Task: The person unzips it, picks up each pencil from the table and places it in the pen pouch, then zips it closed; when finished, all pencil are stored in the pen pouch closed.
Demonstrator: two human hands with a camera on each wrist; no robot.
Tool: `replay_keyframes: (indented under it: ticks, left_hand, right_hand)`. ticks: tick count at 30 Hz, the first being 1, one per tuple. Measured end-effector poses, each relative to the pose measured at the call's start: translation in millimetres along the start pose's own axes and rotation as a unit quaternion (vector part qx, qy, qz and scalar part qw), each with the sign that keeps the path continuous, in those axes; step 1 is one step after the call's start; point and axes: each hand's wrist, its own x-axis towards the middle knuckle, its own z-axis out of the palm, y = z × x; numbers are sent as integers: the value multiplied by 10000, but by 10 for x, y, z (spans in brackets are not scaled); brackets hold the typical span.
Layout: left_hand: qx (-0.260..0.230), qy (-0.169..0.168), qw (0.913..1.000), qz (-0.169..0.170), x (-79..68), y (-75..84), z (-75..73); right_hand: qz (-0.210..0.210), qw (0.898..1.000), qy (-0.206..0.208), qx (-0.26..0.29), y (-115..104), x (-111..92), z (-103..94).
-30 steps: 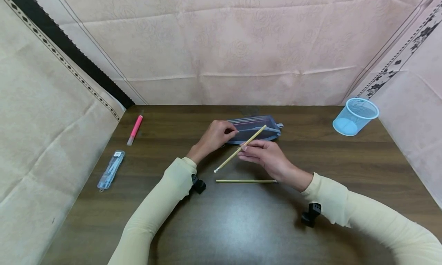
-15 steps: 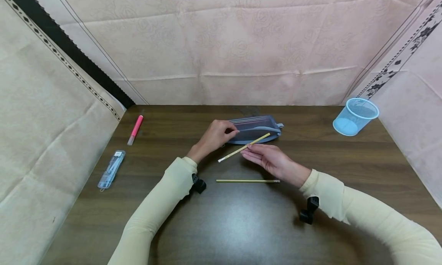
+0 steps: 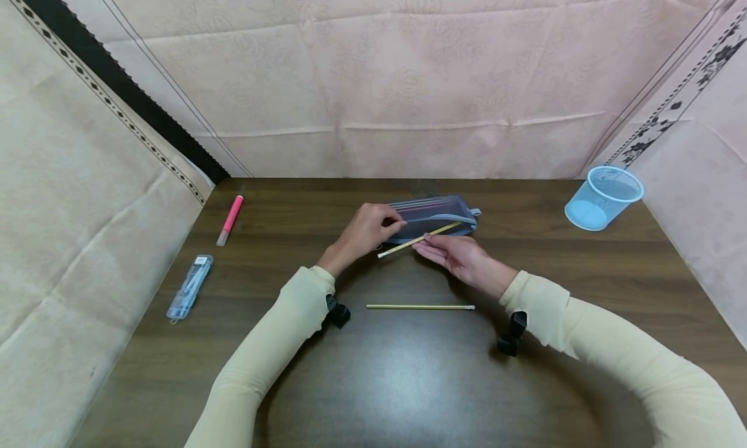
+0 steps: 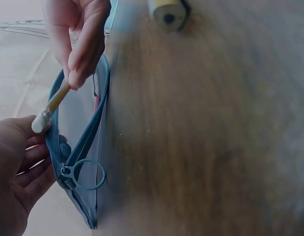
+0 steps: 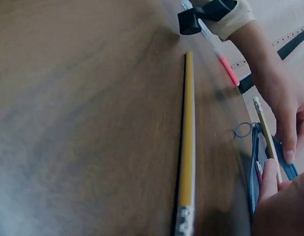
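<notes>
A blue zippered pencil case (image 3: 426, 208) lies near the table's back edge, its zip undone. My left hand (image 3: 369, 229) pinches the left part of its rim; in the left wrist view the thumb is outside and other fingers reach behind the rim. A yellow pencil (image 3: 398, 247) is pinched between thumb and fingers of my right hand (image 3: 463, 260). Its white eraser end points left toward me, and its far end is at the case's mouth. The left wrist view shows a zip ring (image 4: 95, 174) and something thin and red inside the case. A second pencil (image 3: 417, 306) lies flat nearer me.
On the left lie a pink capped marker (image 3: 231, 218) and a slim clear-blue box (image 3: 190, 287). A light blue mesh cup (image 3: 604, 198) stands at the back right. Fabric walls border the table (image 3: 327, 389) behind and at both sides.
My right hand has lowered the pencil and turned it flatter, its far end coming down to the case's mouth. The left hand has stayed on the case.
</notes>
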Motion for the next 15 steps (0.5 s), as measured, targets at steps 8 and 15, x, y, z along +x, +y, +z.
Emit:
replay_keyframes:
  ticks: [8, 15]
  left_hand:
    - [2, 0, 10000, -39, 9, 0, -4]
    - [20, -18, 9999, -107, 0, -5, 8]
  right_hand:
    - [185, 9987, 381, 301, -100, 68, 3]
    - [209, 9973, 593, 384, -112, 111, 38]
